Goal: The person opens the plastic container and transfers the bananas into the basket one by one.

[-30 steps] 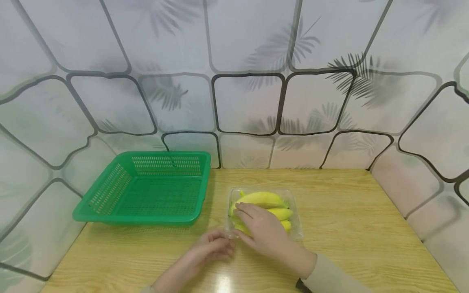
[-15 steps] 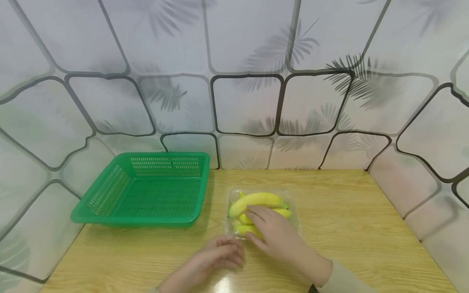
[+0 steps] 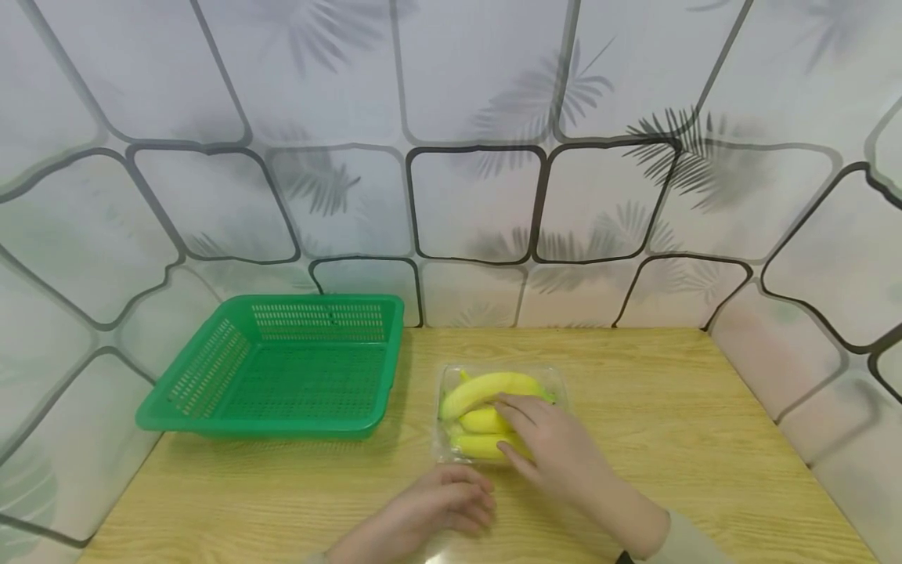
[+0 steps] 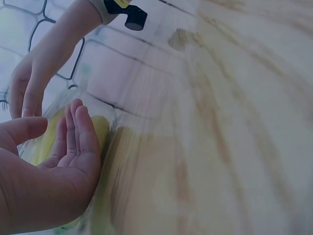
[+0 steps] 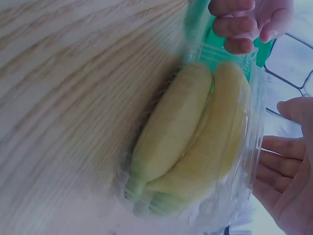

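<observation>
Several yellow bananas [image 3: 486, 392] lie in a clear plastic container [image 3: 444, 450], partly covered by my right hand [image 3: 564, 450]. That hand is over the container's right part with its fingers loosely extended; contact with the bananas is unclear. In front of the container, near its front edge, my left hand [image 3: 444, 501] has loosely bent fingers and holds nothing. The right wrist view shows the bananas [image 5: 195, 122] through the clear wall, with the right hand [image 5: 288, 181] beside the container. In the left wrist view, the left hand [image 4: 54, 181] is palm-up close to the container.
A green plastic basket [image 3: 282, 429] with slotted sides stands on the left of the wooden table [image 3: 669, 407], nothing visible in it. Patterned wall covering [image 3: 472, 204] rises behind the table and along both sides.
My right hand has moved right and toward me over the container, uncovering more bananas. My left hand has shifted right and slightly toward me. The container and basket look unmoved.
</observation>
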Available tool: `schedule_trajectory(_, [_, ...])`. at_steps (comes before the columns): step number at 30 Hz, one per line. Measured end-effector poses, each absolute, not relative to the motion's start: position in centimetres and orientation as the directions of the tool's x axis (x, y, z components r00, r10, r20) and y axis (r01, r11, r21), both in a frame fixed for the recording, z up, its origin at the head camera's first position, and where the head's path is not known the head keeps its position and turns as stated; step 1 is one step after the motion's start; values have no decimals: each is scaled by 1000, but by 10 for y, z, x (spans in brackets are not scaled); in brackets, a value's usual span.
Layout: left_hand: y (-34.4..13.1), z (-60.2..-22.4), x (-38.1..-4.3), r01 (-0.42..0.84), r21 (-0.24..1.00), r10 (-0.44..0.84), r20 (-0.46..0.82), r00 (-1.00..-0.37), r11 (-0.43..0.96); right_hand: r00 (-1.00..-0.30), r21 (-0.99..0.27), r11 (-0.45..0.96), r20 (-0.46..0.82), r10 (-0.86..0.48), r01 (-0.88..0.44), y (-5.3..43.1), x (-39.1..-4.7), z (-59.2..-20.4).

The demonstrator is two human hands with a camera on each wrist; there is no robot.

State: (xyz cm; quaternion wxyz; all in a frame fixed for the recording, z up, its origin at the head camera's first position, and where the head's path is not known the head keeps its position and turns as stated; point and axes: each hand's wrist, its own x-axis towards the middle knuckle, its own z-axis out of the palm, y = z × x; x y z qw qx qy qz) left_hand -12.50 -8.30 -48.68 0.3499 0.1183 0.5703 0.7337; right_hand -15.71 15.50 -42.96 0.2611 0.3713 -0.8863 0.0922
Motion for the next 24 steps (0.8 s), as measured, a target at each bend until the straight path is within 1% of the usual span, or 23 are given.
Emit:
schedule_trajectory(9, [-64,-487,-122,-384,920,647,-249,-721,-73,-583,25,712,553,-595,-702,174,-156,-426])
schedule_trajectory(15, [-56,-486,-123,-407,909,668,-247,-702,-92,-593,36,729,555,-584,-684,188,-157,-429])
schedule_trajectory(24, [-38,-488,-130,-409,909,671,-255,-696,-79,-575,27,730,596,-561,-683,208,-160,-429])
